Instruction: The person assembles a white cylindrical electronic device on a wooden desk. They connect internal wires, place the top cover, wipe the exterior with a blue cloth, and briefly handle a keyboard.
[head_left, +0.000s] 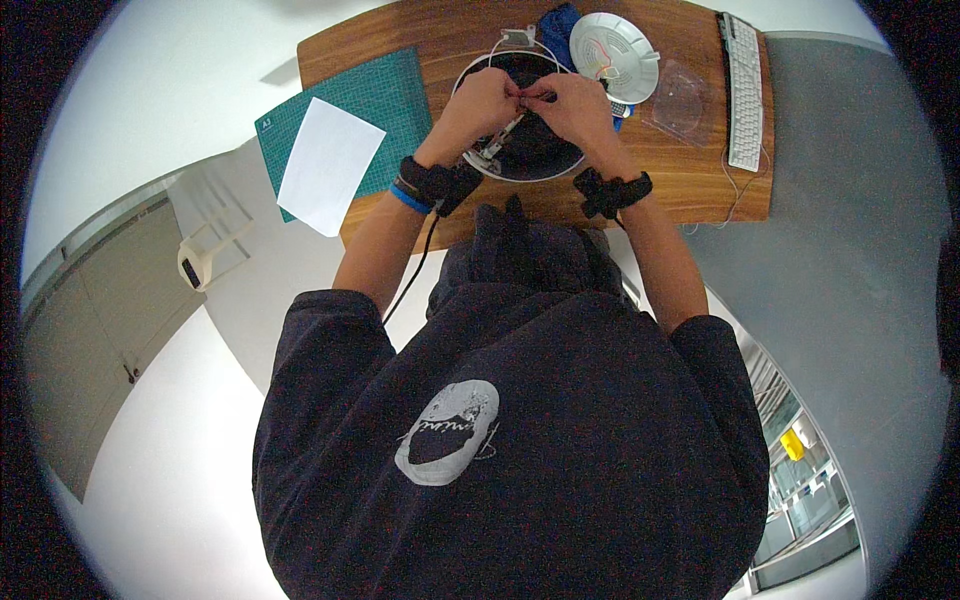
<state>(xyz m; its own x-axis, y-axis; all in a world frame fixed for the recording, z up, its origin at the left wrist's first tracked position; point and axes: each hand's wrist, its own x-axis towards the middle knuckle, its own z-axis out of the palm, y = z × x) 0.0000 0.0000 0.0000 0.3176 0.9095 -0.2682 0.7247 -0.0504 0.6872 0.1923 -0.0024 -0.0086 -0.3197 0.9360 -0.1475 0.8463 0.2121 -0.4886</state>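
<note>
Over a round white-rimmed object with a dark inside [540, 155], my two hands meet with their fingertips pinched together. My left hand [485, 100] and my right hand [575, 108] are closed on something too small to make out. Below my left fingers, a slim whitish part with metal bits [490, 152] lies slanted across the dark inside. A thin white cord [493, 58] loops up from the round object to a small pale piece [518, 37] at its far edge. Right of my hands rests a white round ribbed cover [630, 75] with thin orange wires in it.
A green cutting mat [395, 85] with a white paper sheet [330, 165] lies at the left, overhanging the wooden table [350, 45]. Dark blue cloth [560, 25] sits at the back. A clear plastic piece [685, 105] and a white keyboard [743, 95] are on the right.
</note>
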